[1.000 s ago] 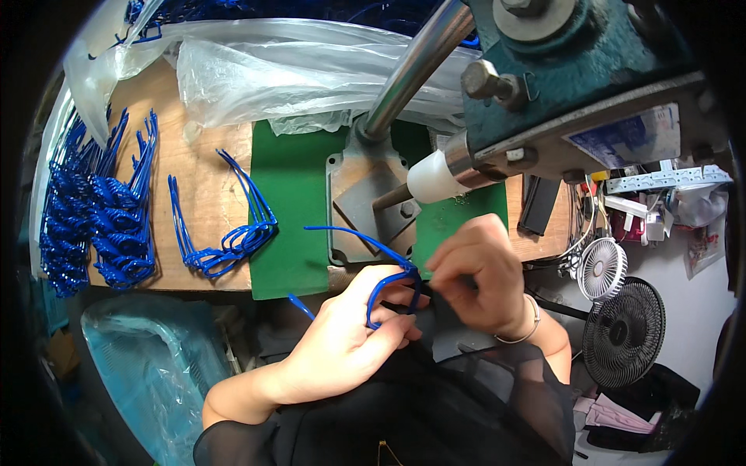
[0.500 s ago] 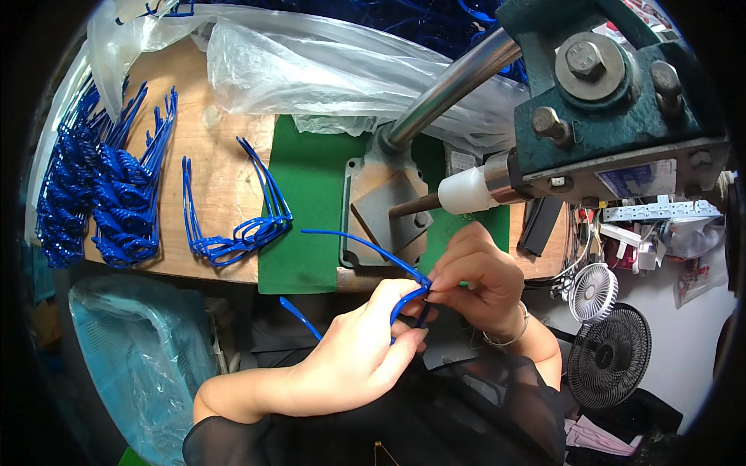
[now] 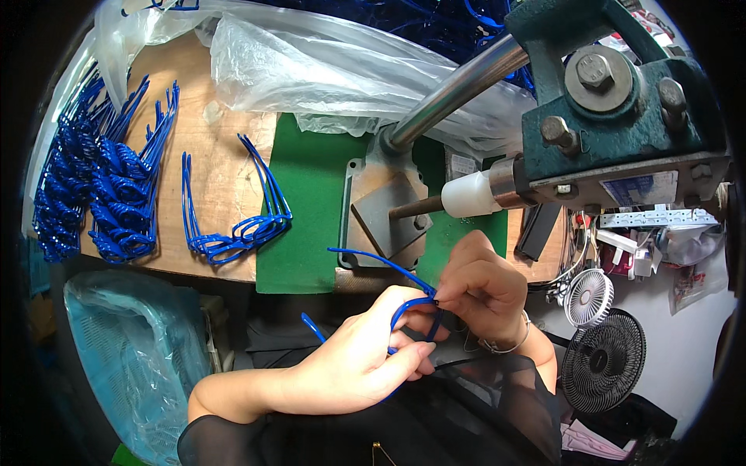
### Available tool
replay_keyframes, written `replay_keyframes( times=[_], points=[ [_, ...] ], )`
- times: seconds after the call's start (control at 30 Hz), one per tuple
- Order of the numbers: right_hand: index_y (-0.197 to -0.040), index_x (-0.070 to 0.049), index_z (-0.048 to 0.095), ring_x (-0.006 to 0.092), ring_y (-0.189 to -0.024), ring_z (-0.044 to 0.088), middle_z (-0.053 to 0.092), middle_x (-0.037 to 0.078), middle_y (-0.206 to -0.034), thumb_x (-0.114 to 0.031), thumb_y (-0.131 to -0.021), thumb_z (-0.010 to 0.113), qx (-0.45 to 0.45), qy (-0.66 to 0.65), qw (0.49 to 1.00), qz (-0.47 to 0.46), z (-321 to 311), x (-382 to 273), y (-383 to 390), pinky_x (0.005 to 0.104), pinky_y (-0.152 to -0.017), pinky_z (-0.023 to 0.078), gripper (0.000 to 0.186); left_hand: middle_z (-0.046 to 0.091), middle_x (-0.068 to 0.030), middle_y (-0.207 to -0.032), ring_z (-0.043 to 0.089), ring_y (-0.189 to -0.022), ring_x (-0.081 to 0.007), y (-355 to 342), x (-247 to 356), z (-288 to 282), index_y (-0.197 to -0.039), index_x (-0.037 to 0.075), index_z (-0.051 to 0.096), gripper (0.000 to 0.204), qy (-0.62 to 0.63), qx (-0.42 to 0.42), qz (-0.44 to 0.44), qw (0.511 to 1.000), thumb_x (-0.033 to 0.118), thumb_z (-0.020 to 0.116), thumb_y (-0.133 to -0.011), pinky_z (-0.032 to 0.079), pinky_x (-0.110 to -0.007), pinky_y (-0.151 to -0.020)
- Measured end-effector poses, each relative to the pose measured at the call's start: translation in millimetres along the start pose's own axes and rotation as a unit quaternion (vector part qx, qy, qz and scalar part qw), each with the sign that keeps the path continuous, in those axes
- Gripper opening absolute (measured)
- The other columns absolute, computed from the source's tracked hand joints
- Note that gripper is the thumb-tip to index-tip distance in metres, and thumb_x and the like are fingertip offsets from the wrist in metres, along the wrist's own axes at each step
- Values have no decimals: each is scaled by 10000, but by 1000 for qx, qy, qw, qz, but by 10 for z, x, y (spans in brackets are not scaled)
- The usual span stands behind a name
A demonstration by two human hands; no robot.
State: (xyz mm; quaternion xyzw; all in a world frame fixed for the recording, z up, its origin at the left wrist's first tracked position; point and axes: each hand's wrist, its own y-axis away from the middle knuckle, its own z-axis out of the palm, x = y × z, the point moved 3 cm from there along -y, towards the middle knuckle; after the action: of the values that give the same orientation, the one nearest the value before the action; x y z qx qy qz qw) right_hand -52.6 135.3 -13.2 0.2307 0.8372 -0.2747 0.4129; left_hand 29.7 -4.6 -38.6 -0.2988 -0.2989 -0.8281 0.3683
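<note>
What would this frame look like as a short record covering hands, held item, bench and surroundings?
Left hand: grips a blue eyeglass frame
Right hand: fingertips at that frame's corner; any small part between them cannot be made out
Bench left: large pile of blue frames, smaller set overlapping the green mat
Bench centre: press standing on the mat
Lower left: blue basket
Right: white fan, black fan

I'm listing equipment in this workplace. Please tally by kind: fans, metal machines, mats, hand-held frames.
White round fan, black round fan: 2
Dark-green metal machine: 1
Flat green mat: 1
Glossy blue glasses-shaped frame, hand-held: 1
Total: 5
</note>
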Motion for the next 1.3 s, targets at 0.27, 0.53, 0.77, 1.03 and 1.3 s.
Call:
replay_keyframes(
  times=[0.27,0.53,0.77,1.03,1.3],
  points=[
    [-825,-36,621,142,-712,508,582,35,-766,19,-663,704,28,-104,990,91,54,90,55,245,-627,399,190,532,-154,-1034,596,-797,-160,-14,-67,-18,-1215,-1,288,408,-72,19,47,996,9,474,-852,493,-277,-726],
    [-830,15,582,165,-693,494,564,72,-764,-37,-777,624,93,-117,989,15,-116,56,56,266,-640,388,85,535,-165,-1025,595,-778,-170,-60,89,26,-1198,18,311,404,40,18,42,998,-18,487,-835,500,-295,-713],
    [-894,45,554,116,-765,534,554,75,-833,-23,-844,544,205,-160,963,65,-187,132,122,218,-686,427,85,543,-156,-1046,601,-762,-189,-258,512,87,-1191,13,331,395,44,73,89,992,2,490,-829,515,-311,-669],
    [-819,43,583,123,-702,540,573,83,-777,-15,-815,578,192,-25,978,82,-261,179,130,212,-626,421,58,527,-139,-1040,586,-737,-148,-352,480,37,-1177,9,331,372,35,93,136,986,36,503,-849,500,-277,-665],
    [-995,-20,523,163,-802,514,538,86,-838,-347,-918,397,378,-71,883,-271,-1397,-574,44,343,-714,442,358,553,-159,-1040,599,-747,-171,-409,578,127,-1207,42,288,423,6,98,147,984,65,512,-849,524,-313,-670]
  ],
)
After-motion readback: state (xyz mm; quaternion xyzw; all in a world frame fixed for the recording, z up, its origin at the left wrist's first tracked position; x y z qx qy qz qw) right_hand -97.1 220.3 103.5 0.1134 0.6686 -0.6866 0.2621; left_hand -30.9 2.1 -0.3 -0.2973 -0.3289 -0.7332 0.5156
